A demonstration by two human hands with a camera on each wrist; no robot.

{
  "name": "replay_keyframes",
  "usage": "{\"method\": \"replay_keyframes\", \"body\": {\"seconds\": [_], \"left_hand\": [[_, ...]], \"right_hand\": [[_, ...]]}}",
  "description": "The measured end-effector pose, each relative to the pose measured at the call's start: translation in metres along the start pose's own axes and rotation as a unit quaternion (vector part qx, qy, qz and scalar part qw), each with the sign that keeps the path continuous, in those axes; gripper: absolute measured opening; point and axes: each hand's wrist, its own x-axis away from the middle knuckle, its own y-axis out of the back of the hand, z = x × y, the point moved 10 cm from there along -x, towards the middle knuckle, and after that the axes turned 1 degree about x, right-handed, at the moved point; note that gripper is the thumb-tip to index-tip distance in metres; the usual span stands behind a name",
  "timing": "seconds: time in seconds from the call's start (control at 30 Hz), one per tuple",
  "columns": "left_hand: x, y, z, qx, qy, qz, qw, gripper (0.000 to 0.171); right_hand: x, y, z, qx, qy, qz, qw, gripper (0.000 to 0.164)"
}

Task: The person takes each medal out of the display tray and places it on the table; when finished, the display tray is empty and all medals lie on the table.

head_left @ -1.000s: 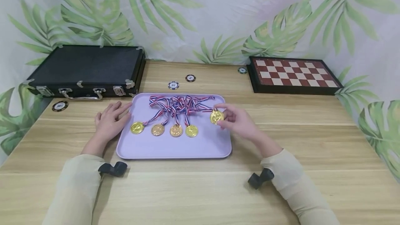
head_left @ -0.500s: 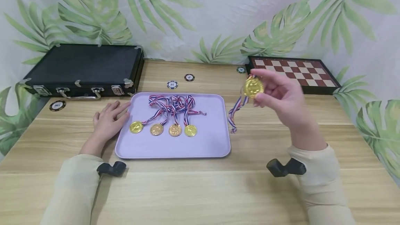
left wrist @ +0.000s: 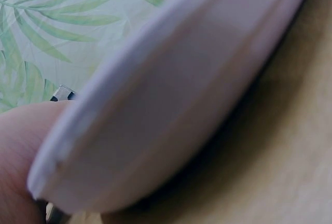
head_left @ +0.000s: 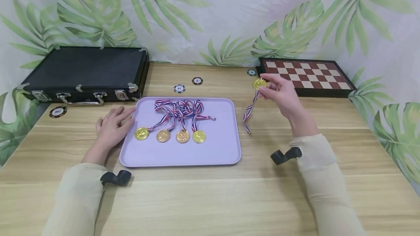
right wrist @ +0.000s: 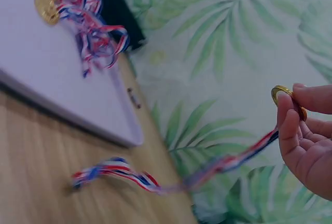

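Note:
A gold medal (head_left: 259, 83) is pinched between the thumb and fingers of my right hand (head_left: 281, 92), right of the tray and above the table. Its striped red, white and blue ribbon (right wrist: 228, 163) hangs down to the left. On the lilac tray (head_left: 210, 152) lie two gold medals (head_left: 142, 134) at the ends of a row and two bronze medals (head_left: 163, 136) between them, their ribbons (head_left: 187, 109) tangled at the back. My left hand (head_left: 113, 126) rests by the tray's left edge, fingers spread and relaxed. The tray's wall (left wrist: 150, 105) fills most of the left wrist view.
A black case (head_left: 88, 72) with a metal handle stands at the back left. The checkered board (head_left: 305, 77) lies at the back right, just behind my right hand. Poker chips (head_left: 179, 89) are scattered behind the tray; another chip (head_left: 58, 111) lies left of it.
My right hand has lifted the rightmost gold medal off the tray and carried it up and right. Since half a second ago it has shifted slightly left and away. The left hand stays put.

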Motion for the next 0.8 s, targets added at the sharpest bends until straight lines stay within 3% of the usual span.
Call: {"method": "replay_keyframes", "body": {"seconds": [0.17, 0.3, 0.53, 0.7, 0.8], "left_hand": [[0.0, -0.001, 0.001, 0.001, 0.003, 0.001, 1.0, 0.048], [0.0, 0.001, -0.001, 0.003, -0.002, -0.002, 1.0, 0.047], [0.0, 0.001, -0.002, 0.002, 0.002, 0.002, 1.0, 0.047], [0.0, 0.001, -0.001, 0.001, 0.003, 0.001, 1.0, 0.048], [0.0, 0.0, 0.0, 0.0, 0.005, 0.0, 1.0, 0.048]], "right_hand": [[-0.006, -0.007, -0.032, 0.024, -0.026, 0.016, 0.999, 0.048], [0.009, -0.02, -0.055, 0.037, -0.039, 0.054, 0.997, 0.049], [0.039, -0.039, -0.094, 0.058, -0.098, 0.106, 0.988, 0.05], [0.044, -0.037, -0.103, 0.134, -0.061, 0.117, 0.982, 0.049], [0.045, -0.037, -0.103, 0.188, -0.026, 0.127, 0.974, 0.047]]}}
